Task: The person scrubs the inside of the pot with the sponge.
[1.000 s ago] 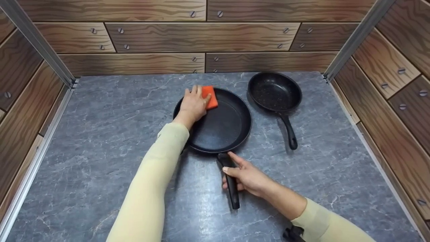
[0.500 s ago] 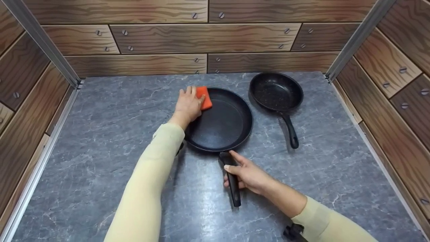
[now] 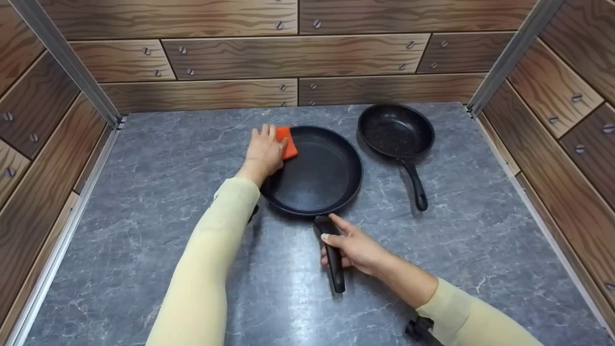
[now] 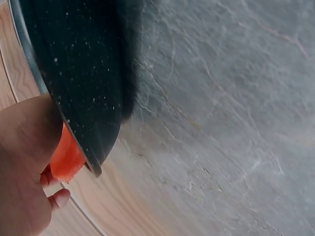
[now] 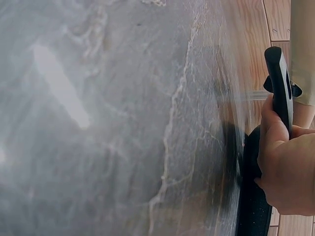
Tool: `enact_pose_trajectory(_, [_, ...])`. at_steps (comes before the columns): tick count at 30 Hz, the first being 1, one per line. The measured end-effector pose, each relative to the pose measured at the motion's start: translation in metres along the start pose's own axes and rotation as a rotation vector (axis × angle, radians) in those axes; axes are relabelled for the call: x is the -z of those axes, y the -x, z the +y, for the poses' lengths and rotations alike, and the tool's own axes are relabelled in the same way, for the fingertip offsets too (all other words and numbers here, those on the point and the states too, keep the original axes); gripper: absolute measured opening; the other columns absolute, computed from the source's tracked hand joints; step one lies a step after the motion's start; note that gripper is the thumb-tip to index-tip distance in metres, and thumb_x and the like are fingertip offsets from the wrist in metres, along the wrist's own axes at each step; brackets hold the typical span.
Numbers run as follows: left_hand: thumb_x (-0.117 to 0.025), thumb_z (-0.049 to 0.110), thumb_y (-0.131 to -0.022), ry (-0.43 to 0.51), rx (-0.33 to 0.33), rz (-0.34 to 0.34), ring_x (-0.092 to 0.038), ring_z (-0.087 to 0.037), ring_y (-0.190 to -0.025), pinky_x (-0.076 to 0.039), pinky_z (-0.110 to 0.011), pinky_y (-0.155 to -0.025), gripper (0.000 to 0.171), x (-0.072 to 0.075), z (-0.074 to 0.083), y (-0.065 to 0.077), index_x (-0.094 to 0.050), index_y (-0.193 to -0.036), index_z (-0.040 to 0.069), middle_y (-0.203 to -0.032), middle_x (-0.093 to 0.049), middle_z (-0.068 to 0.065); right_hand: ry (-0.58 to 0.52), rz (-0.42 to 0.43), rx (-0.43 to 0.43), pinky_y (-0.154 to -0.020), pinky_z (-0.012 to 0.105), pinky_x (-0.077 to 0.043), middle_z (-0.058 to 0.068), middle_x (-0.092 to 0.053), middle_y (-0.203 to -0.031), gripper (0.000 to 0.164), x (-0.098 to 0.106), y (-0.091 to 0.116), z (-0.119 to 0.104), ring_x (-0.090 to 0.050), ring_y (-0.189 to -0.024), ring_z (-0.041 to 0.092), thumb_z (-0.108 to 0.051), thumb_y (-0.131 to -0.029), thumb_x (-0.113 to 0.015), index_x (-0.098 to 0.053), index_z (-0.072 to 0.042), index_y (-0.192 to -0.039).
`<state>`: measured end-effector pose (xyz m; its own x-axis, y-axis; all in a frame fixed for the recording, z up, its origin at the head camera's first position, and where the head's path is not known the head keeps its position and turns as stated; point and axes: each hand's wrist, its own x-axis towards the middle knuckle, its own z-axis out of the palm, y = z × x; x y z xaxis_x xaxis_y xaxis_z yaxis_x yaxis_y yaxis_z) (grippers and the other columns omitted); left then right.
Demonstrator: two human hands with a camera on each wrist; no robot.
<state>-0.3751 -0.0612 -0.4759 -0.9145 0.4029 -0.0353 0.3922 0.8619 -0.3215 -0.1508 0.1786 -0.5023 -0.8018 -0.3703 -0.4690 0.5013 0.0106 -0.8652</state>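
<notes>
Left pan on table, sponge at its left rim; right pan alongside.

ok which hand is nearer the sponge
The left hand, which holds the orange sponge on the left side of the larger pan; the right hand is apart from it, gripping that pan's handle.

Head view from up high, facing forward and down at the table, left wrist view close, tipped sideways, pan at upper left, right wrist view close, sideways too, same pan at lower right.
</notes>
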Motion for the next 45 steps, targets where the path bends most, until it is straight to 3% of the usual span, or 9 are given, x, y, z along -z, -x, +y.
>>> enact_pose_trajectory(15, [-0.074,0.046,-0.092,-0.022,-0.014,-0.001,-0.043,-0.044,-0.131,-0.041,-0.058,-0.102,0.066,0.003,-0.006,0.014,-0.061,-0.151,0.019,-0.145,-0.047,-0.029,0.012,0.003,-0.005,-0.071,0.039,-0.064,0.016,-0.069,-0.089,0.085,0.0,0.002,0.0,-0.075,-0.076,0.023,-0.015,-0.108,-0.06,-0.004,-0.012,-0.172])
enact_pose_trajectory(24, [-0.079,0.047,-0.086,-0.039,-0.021,0.035,-0.047,-0.04,-0.121,-0.043,-0.054,-0.095,0.057,0.007,-0.01,0.022,-0.074,-0.132,0.013,-0.132,-0.054,-0.025,0.013,0.003,-0.006,-0.072,0.04,-0.064,0.016,-0.07,-0.089,0.085,0.0,0.004,-0.002,-0.075,-0.076,0.023,-0.015,-0.108,-0.059,-0.003,-0.013,-0.172])
enact_pose_trajectory(45, [-0.076,0.051,-0.086,-0.071,-0.056,-0.031,-0.045,-0.039,-0.121,-0.042,-0.055,-0.099,0.055,0.016,-0.024,0.036,-0.078,-0.12,0.008,-0.134,-0.052,-0.022,0.007,0.012,-0.022,-0.072,0.041,-0.064,0.017,-0.069,-0.09,0.083,-0.001,0.0,-0.004,-0.075,-0.076,0.023,-0.015,-0.109,-0.059,-0.005,-0.015,-0.172])
